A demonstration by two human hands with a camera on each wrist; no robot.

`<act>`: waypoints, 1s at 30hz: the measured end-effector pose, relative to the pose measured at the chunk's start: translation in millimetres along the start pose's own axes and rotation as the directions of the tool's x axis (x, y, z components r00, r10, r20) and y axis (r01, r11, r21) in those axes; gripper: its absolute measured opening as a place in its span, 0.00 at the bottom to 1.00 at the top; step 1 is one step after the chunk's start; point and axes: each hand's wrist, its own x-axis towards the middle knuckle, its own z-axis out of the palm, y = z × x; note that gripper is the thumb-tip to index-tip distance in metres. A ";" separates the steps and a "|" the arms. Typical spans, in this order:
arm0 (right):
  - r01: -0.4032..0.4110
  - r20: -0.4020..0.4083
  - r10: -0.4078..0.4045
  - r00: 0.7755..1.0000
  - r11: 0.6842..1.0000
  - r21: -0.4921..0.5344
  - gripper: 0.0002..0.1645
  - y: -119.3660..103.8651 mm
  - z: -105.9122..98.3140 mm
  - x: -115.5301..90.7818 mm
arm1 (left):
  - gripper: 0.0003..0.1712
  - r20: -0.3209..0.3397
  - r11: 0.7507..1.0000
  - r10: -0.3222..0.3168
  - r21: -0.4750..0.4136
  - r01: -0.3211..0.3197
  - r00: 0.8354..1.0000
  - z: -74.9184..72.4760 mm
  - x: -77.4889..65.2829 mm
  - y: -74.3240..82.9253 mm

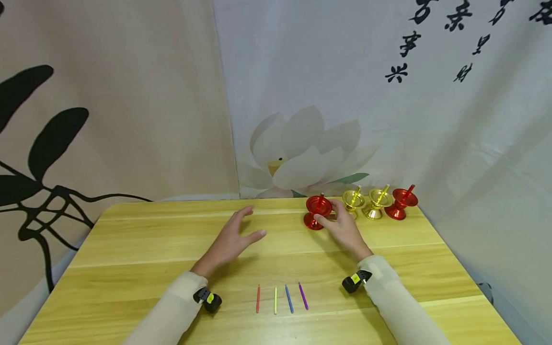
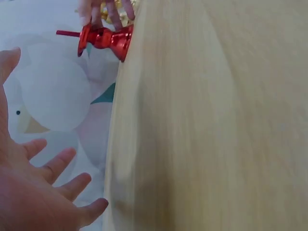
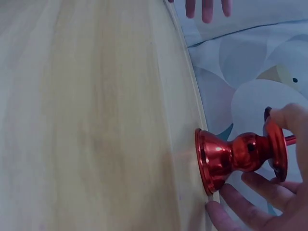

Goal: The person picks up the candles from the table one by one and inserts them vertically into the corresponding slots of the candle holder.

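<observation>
A shiny red candle holder, with a dish on top and a thin upright pin, stands at the back of the table. My right hand grips it from the right, thumb at the dish's rim. In the right wrist view, the fingers of the right hand lie along the stem of the red candle holder. My left hand hovers over the table left of it, fingers spread and holding nothing. The left wrist view shows that same left hand apart from the holder.
Right of the right hand stand two gold candle holders and another red candle holder in a row. Several thin coloured sticks, among them a blue stick, lie at the front of the wooden table. Behind hangs a printed curtain.
</observation>
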 end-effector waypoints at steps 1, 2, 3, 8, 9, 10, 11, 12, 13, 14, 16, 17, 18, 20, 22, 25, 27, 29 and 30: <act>-0.003 0.007 0.003 1.000 1.000 -0.002 0.43 -0.9 1.1 0.5 | 0.54 0.003 1.000 -0.003 -0.004 0.003 1.000 1.3 1.7 -0.1; 0.000 0.016 0.000 1.000 1.000 -0.006 0.43 -1.8 2.2 0.9 | 0.53 0.006 1.000 -0.006 -0.007 0.006 1.000 2.7 3.3 0.2; 0.000 0.025 0.000 1.000 1.000 -0.008 0.44 -2.9 3.2 1.1 | 0.54 0.009 1.000 -0.006 -0.009 0.006 1.000 3.9 4.8 0.5; 0.011 0.075 -0.010 0.997 1.000 -0.009 0.45 -9.6 9.4 1.2 | 0.54 0.019 1.000 -0.018 -0.014 0.018 1.000 10.8 12.4 4.8; 0.015 0.084 -0.014 0.996 1.000 -0.005 0.44 -11.4 10.9 0.9 | 0.54 0.020 1.000 -0.019 -0.010 0.019 1.000 12.3 13.9 5.8; 0.018 0.094 -0.018 0.995 1.000 -0.004 0.44 -13.1 12.5 0.5 | 0.54 0.019 1.000 -0.020 -0.008 0.020 1.000 13.9 15.4 6.9; 0.022 0.104 -0.021 0.994 1.000 -0.002 0.44 -14.9 14.0 -0.1 | 0.53 0.020 1.000 -0.020 -0.008 0.020 1.000 15.4 16.5 7.9; 0.027 0.115 -0.027 0.993 1.000 -0.001 0.44 -16.6 15.8 -0.5 | 0.52 0.019 1.000 -0.020 -0.007 0.020 1.000 16.9 17.5 8.9; 0.033 0.126 -0.032 0.992 0.999 -0.001 0.44 -18.1 17.7 -0.9 | 0.52 0.021 1.000 -0.018 -0.010 0.018 1.000 18.2 18.3 9.7; 0.038 0.138 -0.038 0.990 0.999 0.002 0.44 -19.7 19.6 -1.3 | 0.51 0.022 1.000 -0.016 -0.011 0.017 1.000 19.4 18.9 10.5; 0.049 0.157 -0.048 0.986 0.999 -0.001 0.43 -22.6 23.6 -2.2 | 0.51 0.025 1.000 -0.009 -0.012 0.009 1.000 21.6 19.8 12.0; 0.054 0.166 -0.053 0.985 0.999 0.001 0.43 -24.0 25.4 -2.6 | 0.52 0.026 1.000 -0.006 -0.013 0.006 1.000 22.6 20.4 12.4; 0.064 0.176 -0.063 0.982 0.998 0.002 0.43 -25.2 27.2 -3.2 | 0.52 0.025 1.000 -0.003 -0.012 0.003 1.000 23.7 21.0 12.8; 0.081 0.193 -0.081 0.978 0.997 0.007 0.43 -28.1 30.5 -4.5 | 0.52 0.023 1.000 -0.002 -0.008 0.002 1.000 25.2 21.8 14.1; 0.096 0.207 -0.097 0.973 0.995 0.017 0.42 -31.1 33.5 -6.1 | 0.52 0.020 1.000 -0.004 -0.004 0.004 1.000 26.3 22.7 14.6; 0.118 0.226 -0.120 0.967 0.993 0.025 0.41 -35.5 37.4 -9.0 | 0.53 0.018 1.000 -0.006 0.006 0.005 1.000 26.9 23.6 14.8; 0.136 0.232 -0.139 0.963 0.990 0.028 0.40 -37.9 40.0 -10.8 | 0.52 0.020 1.000 0.003 0.009 -0.003 1.000 27.1 23.9 13.9; 0.158 0.240 -0.159 0.958 0.987 0.025 0.38 -40.2 42.6 -12.5 | 0.53 0.025 1.000 0.010 0.008 -0.010 1.000 27.2 24.3 13.0; 0.168 0.243 -0.168 0.955 0.986 0.023 0.38 -41.5 43.9 -13.3 | 0.53 0.028 1.000 0.012 0.004 -0.012 1.000 27.1 24.0 13.0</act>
